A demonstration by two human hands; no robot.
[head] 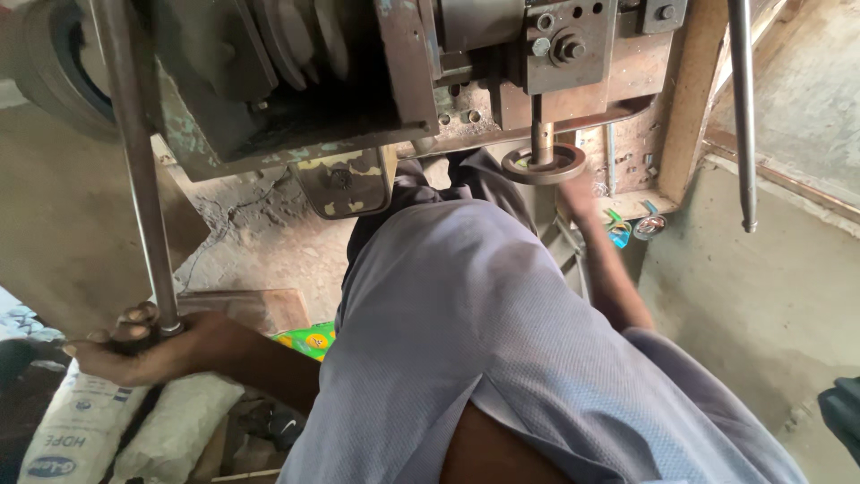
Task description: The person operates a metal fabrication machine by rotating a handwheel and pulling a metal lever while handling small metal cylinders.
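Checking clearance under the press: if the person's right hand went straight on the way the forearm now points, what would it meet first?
The right hand already sits beside the round metal ring under the vertical shaft. Going on up and forward, it would probably meet that ring first, though depth is hard to judge.

Ring point(544, 165) under machine point(376, 81), lever point(134, 161) at left.

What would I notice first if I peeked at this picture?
Probably the big rusty machine across the top, with a round metal ring sitting under its vertical shaft in the middle. Then the left hand at the lower left, wrapped around the bottom end of a long steel lever. The right hand reaches up beside the ring, past the person's grey-clothed knee filling the centre.
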